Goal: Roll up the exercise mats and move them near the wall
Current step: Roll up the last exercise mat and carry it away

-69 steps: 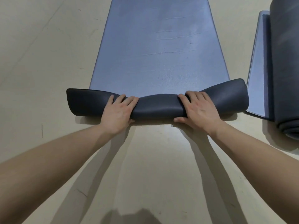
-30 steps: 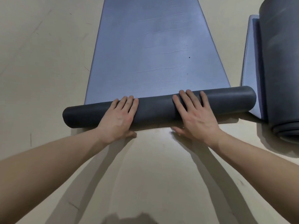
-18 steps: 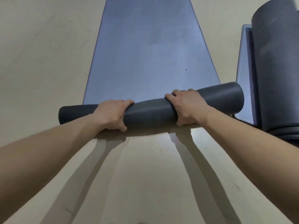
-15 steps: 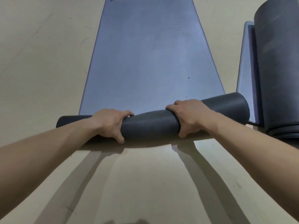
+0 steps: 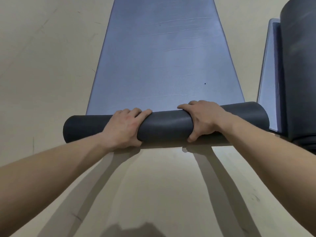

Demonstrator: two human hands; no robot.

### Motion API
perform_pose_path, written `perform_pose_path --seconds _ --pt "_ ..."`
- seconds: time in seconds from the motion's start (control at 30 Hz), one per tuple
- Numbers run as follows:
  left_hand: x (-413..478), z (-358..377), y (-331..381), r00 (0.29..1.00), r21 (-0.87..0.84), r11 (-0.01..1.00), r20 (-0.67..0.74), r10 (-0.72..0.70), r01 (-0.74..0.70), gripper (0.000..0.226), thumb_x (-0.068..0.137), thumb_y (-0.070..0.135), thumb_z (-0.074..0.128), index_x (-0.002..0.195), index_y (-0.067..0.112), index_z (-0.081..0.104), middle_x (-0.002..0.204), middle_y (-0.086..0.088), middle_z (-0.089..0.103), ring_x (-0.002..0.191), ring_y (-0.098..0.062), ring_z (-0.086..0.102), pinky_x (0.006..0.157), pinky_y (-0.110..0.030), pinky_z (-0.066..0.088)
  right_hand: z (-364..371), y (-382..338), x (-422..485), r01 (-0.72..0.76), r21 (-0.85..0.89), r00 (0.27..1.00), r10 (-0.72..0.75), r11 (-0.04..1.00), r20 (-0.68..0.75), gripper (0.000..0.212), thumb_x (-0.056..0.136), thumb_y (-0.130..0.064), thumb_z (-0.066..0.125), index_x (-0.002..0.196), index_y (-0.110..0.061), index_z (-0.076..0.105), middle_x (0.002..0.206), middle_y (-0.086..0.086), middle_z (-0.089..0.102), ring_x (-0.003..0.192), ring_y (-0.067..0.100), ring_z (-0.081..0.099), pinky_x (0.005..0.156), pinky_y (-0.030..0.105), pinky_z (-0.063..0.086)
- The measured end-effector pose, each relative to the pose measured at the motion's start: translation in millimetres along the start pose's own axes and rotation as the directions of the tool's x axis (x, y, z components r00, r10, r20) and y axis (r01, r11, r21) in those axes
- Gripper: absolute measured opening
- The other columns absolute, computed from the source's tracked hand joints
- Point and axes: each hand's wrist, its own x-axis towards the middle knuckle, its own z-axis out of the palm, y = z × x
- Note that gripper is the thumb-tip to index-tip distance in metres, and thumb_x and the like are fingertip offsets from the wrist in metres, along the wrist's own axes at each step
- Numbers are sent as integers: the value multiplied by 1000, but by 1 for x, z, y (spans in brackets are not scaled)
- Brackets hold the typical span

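Change: a second ago I saw both palms flat on the roll point(image 5: 165, 124); now the fingers curl over it.
Left hand point(image 5: 125, 127): clamped round the roll left of its middle, thumb on the near side, arm stretched forward.
Right hand point(image 5: 204, 119): clamped right of the middle, thumb under.
Mat point(image 5: 164, 62): its rolled end lies crosswise nearest me; the blue flat part runs away.
Second mat point(image 5: 299, 74): rolled, dark, just beside the roll's right end.
Floor point(image 5: 42, 65): pale, scuffed.
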Motion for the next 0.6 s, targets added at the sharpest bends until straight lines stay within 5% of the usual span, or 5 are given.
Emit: perform_pose_path --seconds 0.1,0.17,0.33,0.5,0.6 --pt "24 -25 -13 978 -168 986 203 36 -2 106 63 60 83 148 43 22 129 6 54 108 -21 56 94 -42 48 43 -9 -18 -116 -144 936 60 983 -346 106 60 -58 81 149 -25 34 136 6 52 119 33 53 104 54 40" --pt "31 -28 -13 967 -150 989 251 47 -9 109 62 62 84 149 44 21 134 6 52 113 -21 55 98 -43 47 60 -12 -24 -160 -176 896 68 971 -438 99 61 -48 84 144 -20 37 129 10 54 113 36 55 100 55 39" --pt "14 -12 -1 995 58 993 1 -99 99 107 66 68 78 150 30 23 142 -3 47 122 -27 52 109 -47 39 16 -5 -12 -88 -128 955 47 988 -292 85 64 -59 78 136 -28 42 114 3 61 96 29 62 89 46 50" --pt "30 -49 -11 981 -104 988 169 -99 117 83 63 60 81 133 33 44 108 7 61 91 -18 60 78 -35 50 -27 -2 -10 -62 -13 995 61 998 -83 75 63 -56 82 127 -34 49 96 -6 61 83 21 59 71 34 48" --pt "17 -43 -6 959 -104 990 276 -61 93 80 62 62 81 129 36 45 100 10 63 86 -17 59 75 -34 49 -6 -10 -29 -66 -28 996 64 997 -70 83 62 -59 79 133 -33 45 106 -4 60 93 22 59 81 38 51"
